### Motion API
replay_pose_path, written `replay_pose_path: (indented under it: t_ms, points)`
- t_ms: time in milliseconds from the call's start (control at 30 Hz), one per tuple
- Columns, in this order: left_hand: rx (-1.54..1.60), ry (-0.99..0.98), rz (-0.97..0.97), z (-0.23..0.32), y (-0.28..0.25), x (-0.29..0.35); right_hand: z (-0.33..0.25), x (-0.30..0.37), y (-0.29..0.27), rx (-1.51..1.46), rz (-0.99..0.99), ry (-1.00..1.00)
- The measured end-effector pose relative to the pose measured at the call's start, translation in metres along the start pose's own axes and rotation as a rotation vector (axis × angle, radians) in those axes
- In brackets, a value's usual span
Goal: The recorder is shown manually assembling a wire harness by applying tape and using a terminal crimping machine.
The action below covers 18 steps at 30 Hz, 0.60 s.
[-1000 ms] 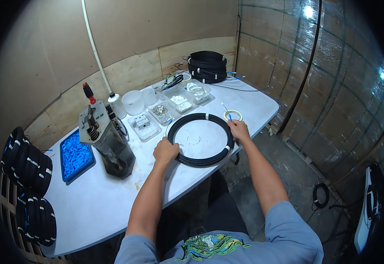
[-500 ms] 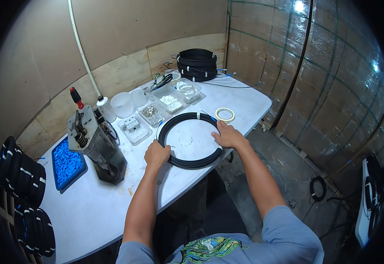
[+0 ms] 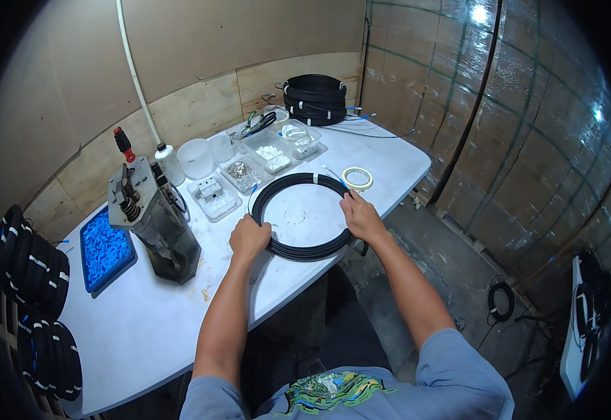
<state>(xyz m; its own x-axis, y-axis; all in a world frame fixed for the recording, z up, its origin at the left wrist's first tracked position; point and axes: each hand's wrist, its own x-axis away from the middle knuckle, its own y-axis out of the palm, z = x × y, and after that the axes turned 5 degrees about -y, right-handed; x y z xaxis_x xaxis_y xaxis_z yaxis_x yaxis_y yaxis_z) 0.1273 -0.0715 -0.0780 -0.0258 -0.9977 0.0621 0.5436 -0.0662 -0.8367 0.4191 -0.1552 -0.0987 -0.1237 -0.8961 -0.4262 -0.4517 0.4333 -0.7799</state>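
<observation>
A coil of black cable (image 3: 303, 252) lies at the front of the white table, with white tape round its far side and blue-tipped cable ends at its upper left and upper right. My left hand (image 3: 250, 236) grips the coil's left side, fingers wrapped round it. On the opposite side my right hand (image 3: 362, 216) is closed round the coil's right part. Just beyond the right hand a roll of cream tape (image 3: 357, 179) lies flat on the table.
A metal hand press (image 3: 155, 220) with a red handle stands left, beside a blue tray (image 3: 107, 250) of small blue parts. Clear bins (image 3: 214, 203) of small parts line the back. Stacked black coils (image 3: 314, 100) sit at the far corner; more coils (image 3: 31, 262) hang at left.
My right hand has shifted its hold on the coil's right side, its fingers now curled more closely round it. The left hand keeps its grip, and the coil has hardly moved.
</observation>
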Motion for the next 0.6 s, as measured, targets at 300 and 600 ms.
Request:
replay_pose_path:
  t_ms: [300, 600]
  points:
    - [0.036, -0.011, 0.087, -0.002, -0.003, 0.01, -0.02, 0.041, -0.01, 0.098, 0.067, -0.52]
    - [0.39, 0.041, 0.027, -0.022, -0.005, -0.008, -0.025, 0.014, 0.005, -0.058, 0.334, -0.765]
